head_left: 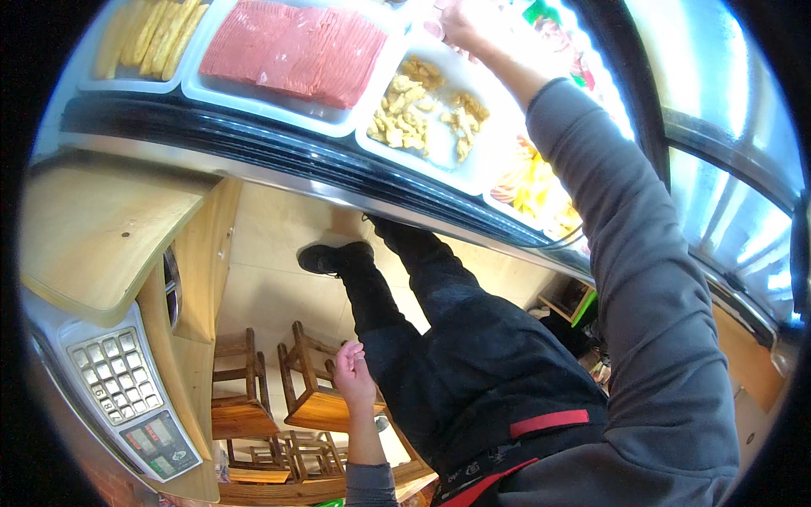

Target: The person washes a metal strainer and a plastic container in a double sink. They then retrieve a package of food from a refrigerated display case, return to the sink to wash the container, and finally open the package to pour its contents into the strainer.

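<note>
My right hand point(457, 26) reaches to the far side of a refrigerated display case, over pale pink food pieces. Glare washes out its fingertips, so what they hold is unclear. Just nearer than that hand lies a white tray point(437, 166) with two clusters of pale yellow-brown food pieces point(402, 114). To its left a larger white tray point(190, 85) carries rows of thin pink meat slices point(294, 51). My left hand point(355, 374) hangs low beside my leg, fingers curled, with nothing seen in it.
Fried dough sticks point(166, 35) fill a tray at far left. Yellow and red-striped food point(529, 184) sits under my right forearm. The case's metal front edge point(304, 190) runs before me. A wooden counter point(114, 222), a keypad scale point(117, 380) and wooden stools point(323, 399) stand left.
</note>
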### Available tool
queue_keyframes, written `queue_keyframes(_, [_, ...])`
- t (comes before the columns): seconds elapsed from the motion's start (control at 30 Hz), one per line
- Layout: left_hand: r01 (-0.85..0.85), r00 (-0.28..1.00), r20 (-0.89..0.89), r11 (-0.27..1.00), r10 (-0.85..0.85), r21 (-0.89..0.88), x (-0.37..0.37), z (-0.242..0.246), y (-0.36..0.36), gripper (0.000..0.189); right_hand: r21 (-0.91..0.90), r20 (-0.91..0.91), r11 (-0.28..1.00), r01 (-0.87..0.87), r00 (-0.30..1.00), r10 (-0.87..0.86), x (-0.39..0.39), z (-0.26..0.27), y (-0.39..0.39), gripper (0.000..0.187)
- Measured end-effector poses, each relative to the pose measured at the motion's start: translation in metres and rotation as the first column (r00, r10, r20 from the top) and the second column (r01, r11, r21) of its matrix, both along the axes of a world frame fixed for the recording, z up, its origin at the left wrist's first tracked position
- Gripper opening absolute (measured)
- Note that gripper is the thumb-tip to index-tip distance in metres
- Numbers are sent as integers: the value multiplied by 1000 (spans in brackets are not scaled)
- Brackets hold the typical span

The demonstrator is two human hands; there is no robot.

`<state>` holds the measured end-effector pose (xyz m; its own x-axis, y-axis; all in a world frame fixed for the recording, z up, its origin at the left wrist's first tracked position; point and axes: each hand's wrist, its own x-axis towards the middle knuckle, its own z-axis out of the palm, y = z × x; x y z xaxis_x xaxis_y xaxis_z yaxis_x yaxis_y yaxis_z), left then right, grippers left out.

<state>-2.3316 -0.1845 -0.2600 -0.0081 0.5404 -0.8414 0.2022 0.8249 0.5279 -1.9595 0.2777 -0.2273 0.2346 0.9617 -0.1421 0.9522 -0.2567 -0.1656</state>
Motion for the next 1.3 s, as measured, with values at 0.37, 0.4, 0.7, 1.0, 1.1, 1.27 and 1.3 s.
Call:
queue_keyframes(0.37, [-27, 999, 26, 1000, 27, -2, -6, -2, -3, 25, 202, 289, 972, 122, 941, -178, 66, -15, 44, 45])
queue_keyframes(0.4, [-39, 999, 27, 999, 38, 9, -7, -3, -3, 25, 84, 390, 992, 95, 913, -121, 82, -21, 44, 44])
queue_keyframes(0.7, [-123, 992, 4, 992, 123, 27, -21, -8, -23, 24, 30, 379, 966, 256, 892, -248, 144, -41, 28, 55])
queue_keyframes(1.0, [-108, 993, -40, 994, 109, 30, -34, 21, -13, 24, 201, 288, 962, 186, 927, -239, 72, -13, -12, 80])
queue_keyframes(1.1, [-124, 991, -43, 991, 126, 45, -37, 27, -10, 24, 134, 248, 986, 104, 959, -135, 73, -12, 11, 73])
queue_keyframes(1.27, [-18, 991, -134, 1000, 17, -4, -37, 47, -4, 24, 260, 174, 965, 23, 982, -70, 47, 2, -19, 60])
queue_keyframes(1.3, [-35, 995, -92, 999, 38, 29, -37, 55, -1, 25, 232, 100, 973, 2, 995, -26, 27, 4, -52, 49])
